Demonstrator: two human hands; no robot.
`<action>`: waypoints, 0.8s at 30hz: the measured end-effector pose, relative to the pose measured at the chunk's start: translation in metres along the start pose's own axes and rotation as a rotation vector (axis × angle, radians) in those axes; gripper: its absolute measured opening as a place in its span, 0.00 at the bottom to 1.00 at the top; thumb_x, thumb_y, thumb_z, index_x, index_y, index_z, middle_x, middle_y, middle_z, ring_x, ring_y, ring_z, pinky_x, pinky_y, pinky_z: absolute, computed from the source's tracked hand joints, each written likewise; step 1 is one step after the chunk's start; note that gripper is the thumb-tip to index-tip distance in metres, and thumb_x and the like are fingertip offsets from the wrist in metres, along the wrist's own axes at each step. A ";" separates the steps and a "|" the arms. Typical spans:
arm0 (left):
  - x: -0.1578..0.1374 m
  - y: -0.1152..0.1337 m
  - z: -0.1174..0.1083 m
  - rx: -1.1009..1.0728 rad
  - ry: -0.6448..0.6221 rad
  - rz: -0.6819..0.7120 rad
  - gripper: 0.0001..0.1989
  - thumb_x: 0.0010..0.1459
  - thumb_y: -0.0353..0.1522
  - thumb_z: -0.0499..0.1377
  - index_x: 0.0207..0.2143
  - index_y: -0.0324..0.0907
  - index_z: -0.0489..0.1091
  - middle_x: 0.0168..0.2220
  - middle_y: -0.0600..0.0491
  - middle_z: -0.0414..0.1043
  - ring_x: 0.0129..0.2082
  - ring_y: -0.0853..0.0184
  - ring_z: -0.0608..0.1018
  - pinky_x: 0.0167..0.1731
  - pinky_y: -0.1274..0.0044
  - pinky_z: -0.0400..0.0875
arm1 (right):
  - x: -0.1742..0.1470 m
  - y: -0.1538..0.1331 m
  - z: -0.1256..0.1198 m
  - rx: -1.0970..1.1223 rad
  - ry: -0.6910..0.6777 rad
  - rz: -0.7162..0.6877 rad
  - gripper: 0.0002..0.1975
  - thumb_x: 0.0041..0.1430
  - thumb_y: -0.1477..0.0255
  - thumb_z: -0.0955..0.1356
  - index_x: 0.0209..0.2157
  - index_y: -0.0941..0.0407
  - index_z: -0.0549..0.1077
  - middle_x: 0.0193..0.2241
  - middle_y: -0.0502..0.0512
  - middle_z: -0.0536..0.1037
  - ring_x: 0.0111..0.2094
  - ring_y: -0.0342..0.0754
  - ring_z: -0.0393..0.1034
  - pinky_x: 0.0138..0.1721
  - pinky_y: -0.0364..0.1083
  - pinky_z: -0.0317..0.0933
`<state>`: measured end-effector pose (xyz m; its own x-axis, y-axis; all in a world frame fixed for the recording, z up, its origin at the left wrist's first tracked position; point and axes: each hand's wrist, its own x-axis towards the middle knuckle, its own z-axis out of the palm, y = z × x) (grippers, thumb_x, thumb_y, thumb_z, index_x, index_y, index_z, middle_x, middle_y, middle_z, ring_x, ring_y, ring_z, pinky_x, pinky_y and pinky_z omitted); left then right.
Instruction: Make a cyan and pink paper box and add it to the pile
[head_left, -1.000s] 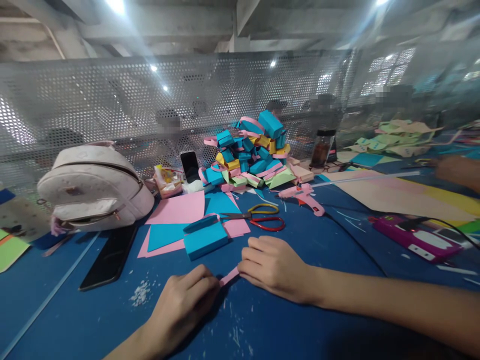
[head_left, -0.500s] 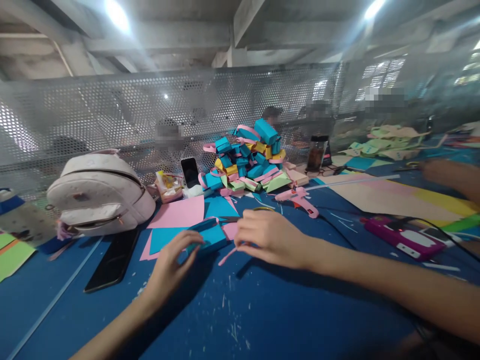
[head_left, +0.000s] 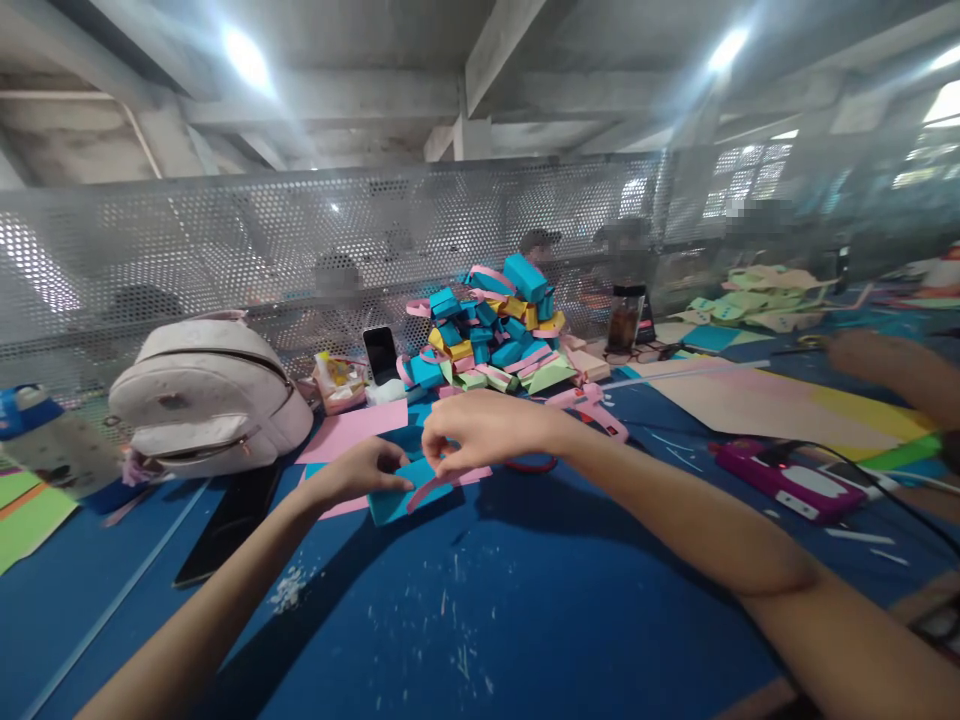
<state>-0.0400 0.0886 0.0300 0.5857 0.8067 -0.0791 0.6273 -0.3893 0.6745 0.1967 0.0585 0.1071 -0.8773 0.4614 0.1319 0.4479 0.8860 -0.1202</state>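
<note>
A small blue paper box is tilted up on the table, gripped at its left side by my left hand. Pinched in my right hand is a narrow pink paper strip, its lower end lying against the box's front face. My right fingers cover the strip's upper part and the box's right side. Pink paper sheets lie just behind and under the box. The pink glue gun rests beyond my right wrist, partly hidden by it.
A pile of blue, yellow and pink paper boxes stands at the back. To the left are a white backpack, a black phone and a bottle. A magenta power strip lies right; another person's hand is beyond it.
The box has been tipped up and turned. My right hand has moved left, bringing the pink strip onto the box's face. The view has shifted slightly.
</note>
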 end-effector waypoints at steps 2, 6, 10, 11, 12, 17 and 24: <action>-0.003 0.003 0.003 -0.051 -0.042 -0.010 0.14 0.52 0.38 0.61 0.31 0.34 0.74 0.22 0.58 0.65 0.22 0.74 0.63 0.22 0.81 0.55 | 0.005 -0.002 0.003 0.010 -0.037 -0.005 0.06 0.53 0.76 0.67 0.30 0.56 0.78 0.29 0.50 0.78 0.31 0.44 0.67 0.27 0.42 0.50; -0.008 0.007 0.008 -0.130 -0.119 -0.059 0.17 0.53 0.40 0.60 0.36 0.34 0.74 0.22 0.58 0.62 0.21 0.75 0.60 0.21 0.82 0.53 | 0.012 -0.002 0.013 0.031 -0.105 -0.048 0.07 0.55 0.74 0.67 0.33 0.57 0.78 0.29 0.52 0.77 0.29 0.43 0.66 0.28 0.42 0.51; -0.010 0.014 0.014 -0.182 -0.109 -0.120 0.15 0.54 0.40 0.60 0.35 0.36 0.72 0.21 0.60 0.56 0.20 0.75 0.57 0.19 0.83 0.54 | 0.016 0.000 0.021 0.030 -0.156 -0.039 0.08 0.55 0.72 0.66 0.31 0.57 0.78 0.28 0.52 0.77 0.28 0.43 0.65 0.26 0.42 0.49; -0.010 0.015 0.015 -0.193 -0.101 -0.129 0.15 0.54 0.40 0.59 0.35 0.36 0.72 0.22 0.60 0.57 0.21 0.75 0.58 0.20 0.83 0.56 | 0.017 0.000 0.022 0.026 -0.165 -0.026 0.08 0.55 0.72 0.66 0.30 0.57 0.78 0.28 0.52 0.77 0.27 0.43 0.64 0.26 0.42 0.48; -0.010 0.016 0.017 -0.204 -0.094 -0.136 0.14 0.54 0.40 0.60 0.35 0.36 0.72 0.22 0.60 0.57 0.21 0.74 0.59 0.20 0.82 0.56 | 0.018 0.001 0.023 0.020 -0.171 -0.014 0.08 0.55 0.72 0.66 0.29 0.57 0.78 0.27 0.52 0.76 0.26 0.43 0.64 0.25 0.42 0.47; -0.009 0.014 0.019 -0.261 -0.084 -0.151 0.14 0.54 0.39 0.60 0.36 0.37 0.72 0.23 0.59 0.60 0.21 0.74 0.60 0.20 0.82 0.57 | 0.022 0.005 0.032 -0.015 -0.161 -0.001 0.07 0.53 0.72 0.66 0.26 0.57 0.76 0.23 0.51 0.74 0.22 0.41 0.60 0.23 0.43 0.43; -0.008 0.012 0.017 -0.342 -0.106 -0.143 0.13 0.53 0.37 0.59 0.36 0.36 0.72 0.20 0.61 0.57 0.19 0.75 0.57 0.19 0.82 0.52 | 0.026 0.009 0.039 -0.039 -0.128 0.031 0.07 0.50 0.72 0.67 0.24 0.57 0.77 0.22 0.51 0.74 0.22 0.42 0.59 0.23 0.43 0.43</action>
<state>-0.0281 0.0699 0.0266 0.5660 0.7846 -0.2532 0.5093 -0.0912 0.8557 0.1712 0.0769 0.0706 -0.8766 0.4812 0.0020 0.4793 0.8737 -0.0833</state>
